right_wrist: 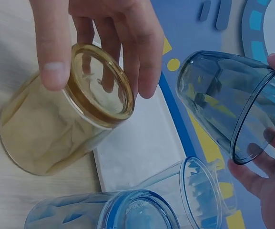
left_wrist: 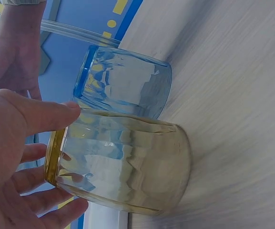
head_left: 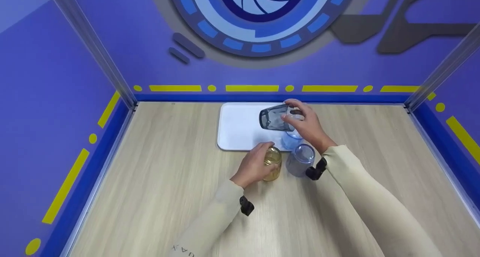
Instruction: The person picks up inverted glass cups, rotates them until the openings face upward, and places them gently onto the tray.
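The right hand (head_left: pixel 308 123), half-curled, grips the tilted grey tumbler (head_left: pixel 272 118), best held clear of the nearer light-blue tumbler (head_left: pixel 291 140); the left hand (head_left: pixel 254 166) loosely curls round the amber tumbler (head_left: pixel 273 158).

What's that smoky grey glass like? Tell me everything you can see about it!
The smoky grey glass is see-through and looks like real glass, bluish up close, with flat-sided facets. It narrows from a wide, round open mouth to a closed base. It looks empty. It's tipped over in the air above the white tray, base pointing left in the head view. The right hand holds it near the rim, and nothing else seems to touch it.
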The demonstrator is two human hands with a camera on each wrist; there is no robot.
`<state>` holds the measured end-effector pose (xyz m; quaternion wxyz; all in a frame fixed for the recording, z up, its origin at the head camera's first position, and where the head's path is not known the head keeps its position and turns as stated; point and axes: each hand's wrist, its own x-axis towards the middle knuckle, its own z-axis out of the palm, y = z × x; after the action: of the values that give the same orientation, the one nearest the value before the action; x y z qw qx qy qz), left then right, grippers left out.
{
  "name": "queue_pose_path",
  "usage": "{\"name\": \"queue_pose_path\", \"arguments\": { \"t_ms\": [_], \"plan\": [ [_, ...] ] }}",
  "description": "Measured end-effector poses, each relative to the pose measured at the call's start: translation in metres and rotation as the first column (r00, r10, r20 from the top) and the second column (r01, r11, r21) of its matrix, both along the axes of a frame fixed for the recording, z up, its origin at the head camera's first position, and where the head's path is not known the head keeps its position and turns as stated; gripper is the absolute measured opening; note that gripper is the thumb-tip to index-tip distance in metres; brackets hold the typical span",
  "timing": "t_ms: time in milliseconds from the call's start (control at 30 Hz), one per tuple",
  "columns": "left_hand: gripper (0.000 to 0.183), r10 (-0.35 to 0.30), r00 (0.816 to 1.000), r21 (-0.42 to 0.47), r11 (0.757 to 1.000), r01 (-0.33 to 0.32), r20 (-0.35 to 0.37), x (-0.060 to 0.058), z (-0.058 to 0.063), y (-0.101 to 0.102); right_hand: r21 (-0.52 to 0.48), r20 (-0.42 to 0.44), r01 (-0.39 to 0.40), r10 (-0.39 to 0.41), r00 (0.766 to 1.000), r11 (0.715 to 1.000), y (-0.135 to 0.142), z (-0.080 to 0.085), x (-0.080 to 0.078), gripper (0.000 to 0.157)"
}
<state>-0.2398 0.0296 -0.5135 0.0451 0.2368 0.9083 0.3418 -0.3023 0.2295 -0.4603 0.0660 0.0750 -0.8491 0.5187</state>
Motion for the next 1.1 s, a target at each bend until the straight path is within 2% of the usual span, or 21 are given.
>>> {"name": "queue_pose_path", "arguments": {
  "t_ms": [400,667,933,1100],
  "plan": [
    [0.063,0.01,0.999,0.029,1.0,-0.009,-0.035,0.003,0.002,-0.012,0.085,0.026,-0.049,0.047,0.999,0.995,-0.01,0.001,-0.004,0.051],
    [0.062,0.003,0.998,0.023,1.0,-0.002,-0.055,0.004,0.005,-0.017,0.179,0.027,-0.04,0.036,0.999,0.983,-0.013,0.002,-0.006,0.053],
    [0.062,0.027,1.0,0.025,0.999,-0.026,-0.015,0.006,0.005,-0.028,0.212,0.056,-0.052,0.041,0.998,0.976,-0.02,-0.004,-0.008,0.05],
    [0.062,0.039,0.999,0.018,0.999,-0.039,0.002,0.009,0.005,-0.034,0.287,0.072,-0.086,0.068,0.995,0.954,-0.026,-0.006,-0.007,0.05]
  ]
}}
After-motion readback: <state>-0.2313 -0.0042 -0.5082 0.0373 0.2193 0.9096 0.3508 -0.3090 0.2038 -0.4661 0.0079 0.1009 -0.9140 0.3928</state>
